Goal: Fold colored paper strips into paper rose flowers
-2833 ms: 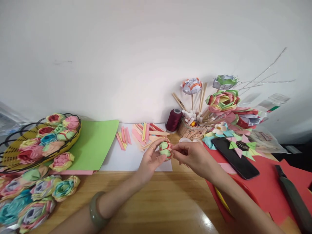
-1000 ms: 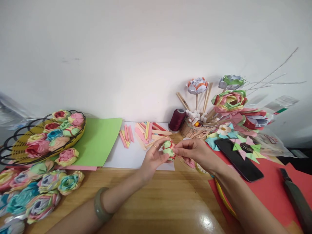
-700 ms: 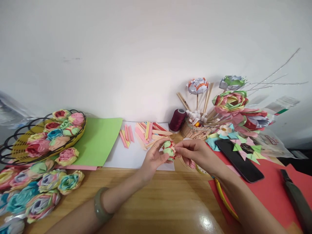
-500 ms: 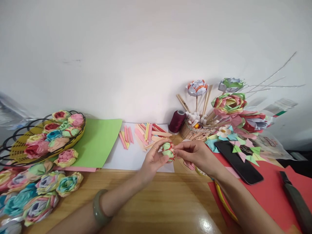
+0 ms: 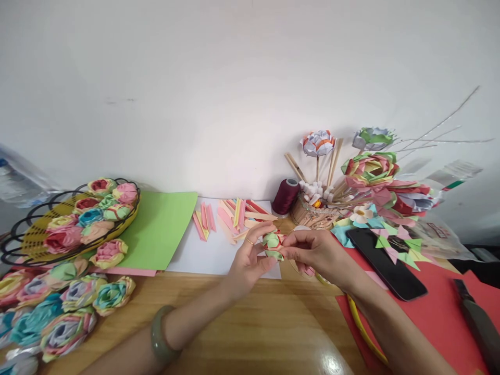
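A small green and red paper flower (image 5: pixel 272 245) is held up between both hands, above the table near the white sheet. My left hand (image 5: pixel 250 260) grips it from the left, thumb below and fingers above, with a ring on one finger. My right hand (image 5: pixel 316 252) pinches the flower's right side between thumb and index finger. Behind the hands, folded paper strips (image 5: pixel 236 213) in pink, yellow and peach lie on the white sheet (image 5: pixel 187 255).
A yellow basket (image 5: pixel 35 237) of paper flowers stands at left, more flowers in front. A dark red thread spool (image 5: pixel 286 197), a pot (image 5: pixel 314 214) of sticks and flowers, a black phone (image 5: pixel 386 263) and red paper (image 5: pixel 425 312) are at right.
The flower has turned slightly between my fingers, and its green face shows differently. My left fingers have shifted a little around it. The whole view has moved slightly.
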Demonstrator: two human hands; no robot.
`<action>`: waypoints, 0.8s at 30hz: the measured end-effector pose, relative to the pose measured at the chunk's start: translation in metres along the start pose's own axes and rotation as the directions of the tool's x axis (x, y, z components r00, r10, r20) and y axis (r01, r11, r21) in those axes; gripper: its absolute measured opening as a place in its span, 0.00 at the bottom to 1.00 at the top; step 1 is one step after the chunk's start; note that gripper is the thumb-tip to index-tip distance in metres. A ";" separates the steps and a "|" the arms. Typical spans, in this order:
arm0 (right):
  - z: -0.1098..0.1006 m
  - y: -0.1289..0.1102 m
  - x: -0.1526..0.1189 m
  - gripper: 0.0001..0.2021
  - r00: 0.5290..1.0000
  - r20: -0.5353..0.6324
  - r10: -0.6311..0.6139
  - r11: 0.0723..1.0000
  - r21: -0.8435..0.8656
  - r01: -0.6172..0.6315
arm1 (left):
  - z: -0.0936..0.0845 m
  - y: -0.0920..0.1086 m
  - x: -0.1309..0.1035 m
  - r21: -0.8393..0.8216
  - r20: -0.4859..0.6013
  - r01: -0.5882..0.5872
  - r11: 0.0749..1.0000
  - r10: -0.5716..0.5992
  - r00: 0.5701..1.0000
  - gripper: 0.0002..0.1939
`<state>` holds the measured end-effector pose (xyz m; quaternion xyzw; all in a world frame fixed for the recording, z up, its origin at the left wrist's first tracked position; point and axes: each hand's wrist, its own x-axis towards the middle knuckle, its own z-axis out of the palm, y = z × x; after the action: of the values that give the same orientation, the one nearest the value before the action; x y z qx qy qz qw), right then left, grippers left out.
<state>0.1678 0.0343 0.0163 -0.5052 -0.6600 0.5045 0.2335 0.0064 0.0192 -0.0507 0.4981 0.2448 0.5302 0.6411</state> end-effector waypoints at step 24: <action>0.005 0.001 -0.002 0.12 0.987 -0.097 -0.127 0.963 -0.249 0.100 | 0.000 0.001 0.002 -0.178 -0.021 0.097 0.979 -0.102 0.995 0.27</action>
<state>0.1650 0.0306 0.0143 -0.5188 -0.7306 0.3767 0.2350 0.0070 0.0213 -0.0497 0.4183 0.2312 0.5245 0.7045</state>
